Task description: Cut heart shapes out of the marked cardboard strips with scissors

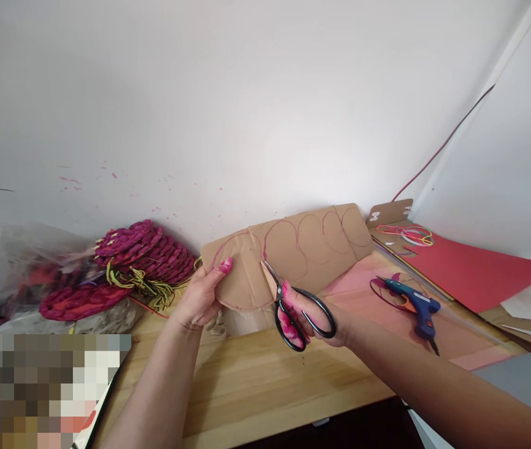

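My left hand (200,294) grips the left end of a long cardboard strip (321,240), thumb on its front face. Several circles are drawn along the strip in dark pink line. In my right hand (310,315) is a pair of black-handled scissors (278,292), its blades at the lower edge of the cardboard, along the outline of the leftmost circle. The blades look nearly closed, and one of them is partly hidden by the cardboard. Pink stains mark the fingers of both hands.
Magenta braided discs (153,252) are stacked at the left, with yellow-green strings (146,287) beside them. A blue glue gun (415,305) lies on pink-stained card at the right, near a red sheet (480,265). Behind the wooden table (247,380) stands a white wall.
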{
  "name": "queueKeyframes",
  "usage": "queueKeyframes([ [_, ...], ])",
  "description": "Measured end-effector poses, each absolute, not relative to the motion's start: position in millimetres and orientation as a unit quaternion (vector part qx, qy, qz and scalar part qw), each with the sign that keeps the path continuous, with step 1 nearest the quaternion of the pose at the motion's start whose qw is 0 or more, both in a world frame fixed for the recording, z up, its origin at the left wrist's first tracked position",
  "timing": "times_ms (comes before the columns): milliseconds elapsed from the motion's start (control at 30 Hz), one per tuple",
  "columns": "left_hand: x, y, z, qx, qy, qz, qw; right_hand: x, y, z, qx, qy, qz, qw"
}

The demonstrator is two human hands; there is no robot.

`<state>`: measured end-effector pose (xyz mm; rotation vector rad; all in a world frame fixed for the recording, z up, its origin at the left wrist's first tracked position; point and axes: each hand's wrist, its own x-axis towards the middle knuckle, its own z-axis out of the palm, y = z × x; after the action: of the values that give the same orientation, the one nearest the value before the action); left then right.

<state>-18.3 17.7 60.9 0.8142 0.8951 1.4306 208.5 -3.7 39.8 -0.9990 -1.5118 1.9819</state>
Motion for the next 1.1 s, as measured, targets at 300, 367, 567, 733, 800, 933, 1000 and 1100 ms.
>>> queueKeyframes([
  [300, -23, 17, 61, 0.362, 0.398, 0.611, 0.581, 205, -2, 34, -0.365, -0.562, 0.703, 0.238],
  [367, -28, 17, 60, 0.379, 0.397, 0.590, 0.591, 206, -3, 27, -0.384, -0.559, 0.692, 0.247],
  [567, -44, 21, 56, 0.407, 0.352, 0.541, 0.646, 210, -14, 13, -0.427, -0.550, 0.674, 0.247],
  [733, -45, 23, 57, 0.477, 0.367, 0.487, 0.633, 209, -26, 7, -0.457, -0.542, 0.657, 0.256],
  [800, -45, 22, 59, 0.502, 0.366, 0.464, 0.631, 206, -32, 5, -0.471, -0.523, 0.652, 0.282],
  [933, -46, 19, 61, 0.508, 0.339, 0.467, 0.639, 202, -50, 3, -0.472, -0.519, 0.630, 0.331],
  [1000, -47, 19, 62, 0.479, 0.343, 0.501, 0.634, 204, -62, 3, -0.464, -0.527, 0.637, 0.319],
  [1100, -47, 22, 62, 0.421, 0.355, 0.558, 0.622, 214, -76, 0, -0.477, -0.507, 0.638, 0.329],
])
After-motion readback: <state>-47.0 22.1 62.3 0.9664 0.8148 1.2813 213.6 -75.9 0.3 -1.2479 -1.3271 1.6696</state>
